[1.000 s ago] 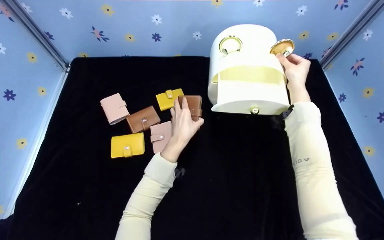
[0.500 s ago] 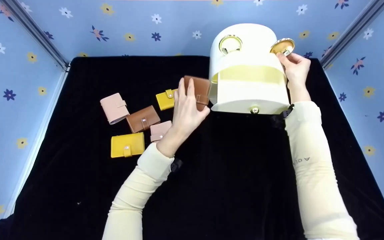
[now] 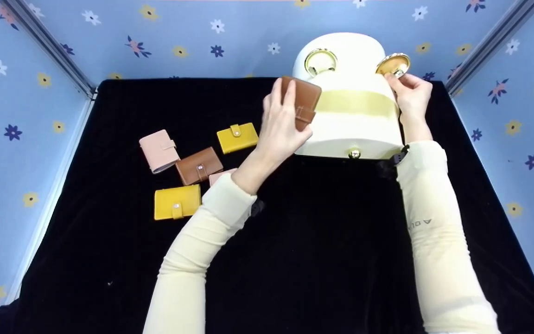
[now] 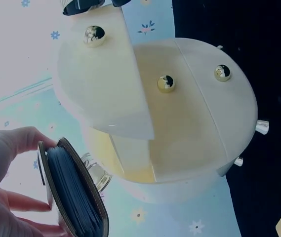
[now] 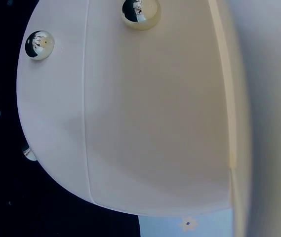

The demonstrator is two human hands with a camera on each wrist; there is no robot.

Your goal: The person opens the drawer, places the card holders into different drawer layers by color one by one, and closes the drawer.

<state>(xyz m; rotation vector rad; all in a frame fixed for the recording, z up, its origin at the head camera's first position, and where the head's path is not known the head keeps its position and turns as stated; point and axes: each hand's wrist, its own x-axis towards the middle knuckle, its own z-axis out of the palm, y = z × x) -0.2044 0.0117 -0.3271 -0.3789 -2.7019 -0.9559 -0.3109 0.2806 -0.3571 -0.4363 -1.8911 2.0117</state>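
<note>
Head view, left grip (image 3: 280,127) clamping one brown wallet (image 3: 300,101), right grip (image 3: 410,94) pinching gold knob (image 3: 392,64), five wallets lying.

Before me lies a black velvet cloth (image 3: 322,241), running out toward twelve o'clock. Blue walls (image 3: 211,37) printed with small flowers rise at nine, twelve and three, joined by grey metal corner rails (image 3: 47,46). Even, bright light.

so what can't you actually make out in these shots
- Head view: the pink wallet is mostly hidden under the left sleeve.
- Head view: the inside of the cream box is out of sight; the brown wallet in the left hand covers part of the opening.
- Right wrist view: the right hand is not visible; the box fills the frame.
</note>
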